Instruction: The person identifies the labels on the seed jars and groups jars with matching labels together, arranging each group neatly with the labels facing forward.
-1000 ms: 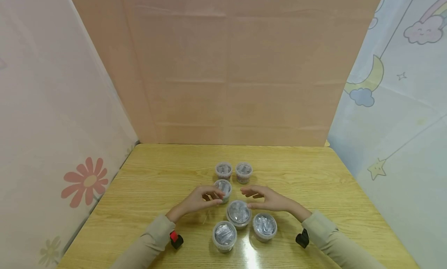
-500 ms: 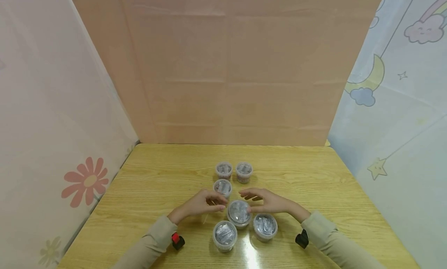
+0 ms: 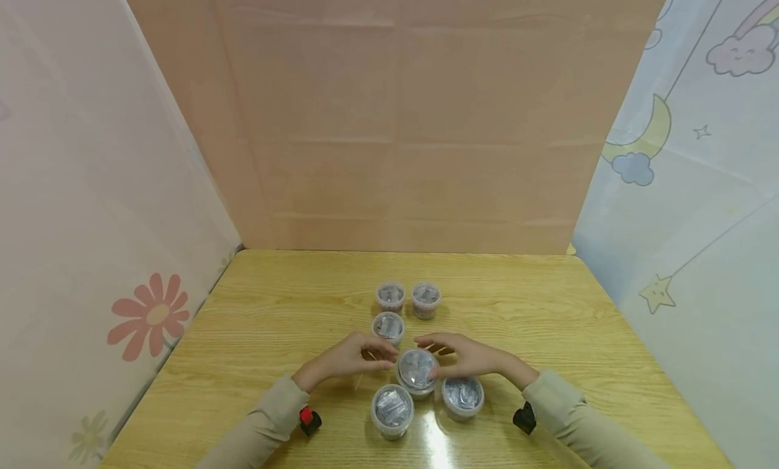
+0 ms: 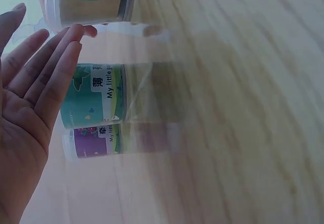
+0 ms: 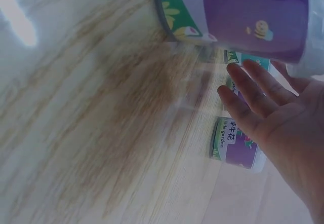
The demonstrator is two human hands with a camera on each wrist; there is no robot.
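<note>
Middle tub (image 3: 416, 369) upright on wooden table (image 3: 292, 286), between both hands. From it, left hand (image 3: 356, 354) between nine and ten o'clock, right hand (image 3: 468, 356) between two and three; fingers apart from thumbs on both. Right thumb overlaps tub's edge in head view; contact hard to tell. Front tub (image 3: 392, 409) at seven, side tub (image 3: 462, 396) at four, back tub (image 3: 388, 326) at eleven.

Printed sheets (image 3: 700, 212) wall in this table booth (image 3: 517, 300).
</note>
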